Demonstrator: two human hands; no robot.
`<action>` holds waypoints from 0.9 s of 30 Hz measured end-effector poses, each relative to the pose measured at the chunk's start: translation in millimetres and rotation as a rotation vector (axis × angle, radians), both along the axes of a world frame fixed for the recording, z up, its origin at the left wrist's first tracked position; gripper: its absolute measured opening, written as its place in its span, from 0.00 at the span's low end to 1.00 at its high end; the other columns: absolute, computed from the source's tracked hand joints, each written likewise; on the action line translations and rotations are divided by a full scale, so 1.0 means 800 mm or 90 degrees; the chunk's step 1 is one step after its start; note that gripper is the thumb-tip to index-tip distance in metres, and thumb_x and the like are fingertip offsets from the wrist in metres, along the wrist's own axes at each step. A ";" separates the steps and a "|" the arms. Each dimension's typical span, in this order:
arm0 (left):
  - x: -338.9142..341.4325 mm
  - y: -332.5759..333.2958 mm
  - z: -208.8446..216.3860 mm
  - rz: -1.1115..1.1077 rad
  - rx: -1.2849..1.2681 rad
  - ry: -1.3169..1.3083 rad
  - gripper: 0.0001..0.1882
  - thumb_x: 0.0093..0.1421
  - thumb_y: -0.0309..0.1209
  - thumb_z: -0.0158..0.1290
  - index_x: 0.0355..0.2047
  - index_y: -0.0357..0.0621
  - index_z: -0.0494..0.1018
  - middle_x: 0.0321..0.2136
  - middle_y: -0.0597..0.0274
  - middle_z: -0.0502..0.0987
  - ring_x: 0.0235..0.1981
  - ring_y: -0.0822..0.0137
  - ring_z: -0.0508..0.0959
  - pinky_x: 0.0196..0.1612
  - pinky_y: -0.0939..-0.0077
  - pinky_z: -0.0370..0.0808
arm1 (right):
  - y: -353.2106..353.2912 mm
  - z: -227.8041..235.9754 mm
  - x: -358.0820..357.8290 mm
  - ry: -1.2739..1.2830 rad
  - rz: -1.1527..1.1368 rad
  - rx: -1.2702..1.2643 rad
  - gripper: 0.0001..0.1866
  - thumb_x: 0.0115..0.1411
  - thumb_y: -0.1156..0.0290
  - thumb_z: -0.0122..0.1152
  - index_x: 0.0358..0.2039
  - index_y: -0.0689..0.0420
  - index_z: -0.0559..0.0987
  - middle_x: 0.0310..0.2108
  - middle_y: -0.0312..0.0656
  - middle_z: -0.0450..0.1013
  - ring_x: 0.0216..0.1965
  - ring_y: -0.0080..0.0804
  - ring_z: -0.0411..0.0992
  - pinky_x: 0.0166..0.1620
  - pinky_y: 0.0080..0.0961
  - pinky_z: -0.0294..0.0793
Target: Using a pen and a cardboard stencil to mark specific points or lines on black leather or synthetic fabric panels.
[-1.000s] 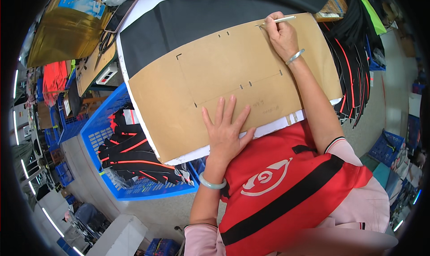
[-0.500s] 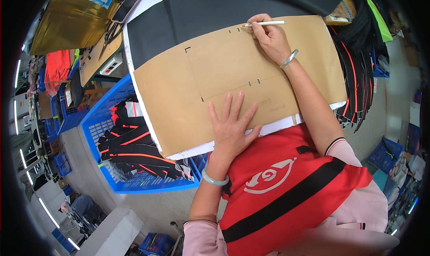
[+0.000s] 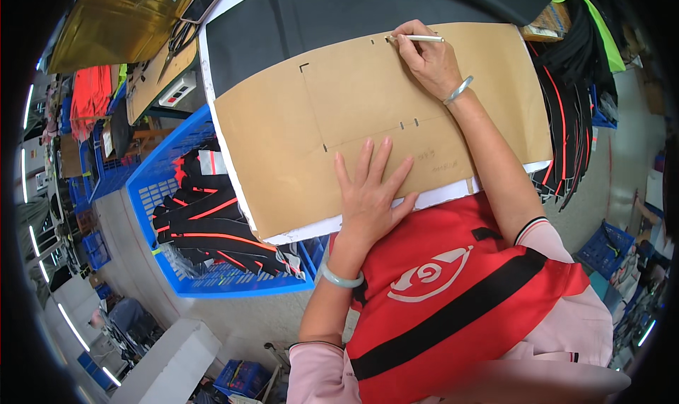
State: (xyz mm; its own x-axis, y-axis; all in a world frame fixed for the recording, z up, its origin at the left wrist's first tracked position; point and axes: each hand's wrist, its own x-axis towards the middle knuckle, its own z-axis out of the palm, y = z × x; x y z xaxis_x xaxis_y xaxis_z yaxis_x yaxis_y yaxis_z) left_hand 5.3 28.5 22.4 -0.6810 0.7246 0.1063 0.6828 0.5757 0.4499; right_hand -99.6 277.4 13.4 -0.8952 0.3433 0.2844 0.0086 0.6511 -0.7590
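Observation:
A large brown card pattern sheet [image 3: 269,171] covers the near part of the worktop, with short dark slots and thin drawn lines on it. My left hand [image 3: 371,195] lies flat on its near edge, fingers spread. My right hand [image 3: 429,65] pinches a slim white pencil [image 3: 426,38], its tip down at a dark slot near the sheet's far edge. Black fabric [image 3: 318,19] stretches out beneath and beyond the sheet. White paper [image 3: 308,231] shows along the near and left edges.
Left of the worktop stands a blue plastic crate [image 3: 166,255] with black, orange-striped pieces [image 3: 212,227]. Scissors [image 3: 177,43] and a phone [image 3: 205,1] lie at the far left, near a white power strip [image 3: 177,91]. More striped black pieces [image 3: 566,128] hang at the right.
The pencil has tilted slightly, its tip still near the same slot. My left hand remains flat on the sheet. The whole view has shifted a little.

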 end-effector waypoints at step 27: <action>0.001 0.001 0.000 0.001 -0.004 -0.001 0.31 0.54 0.49 0.63 0.58 0.62 0.76 0.70 0.56 0.60 0.73 0.49 0.55 0.68 0.25 0.41 | -0.005 -0.011 -0.012 -0.033 0.057 -0.043 0.09 0.70 0.67 0.55 0.41 0.56 0.80 0.29 0.35 0.81 0.32 0.23 0.79 0.38 0.21 0.76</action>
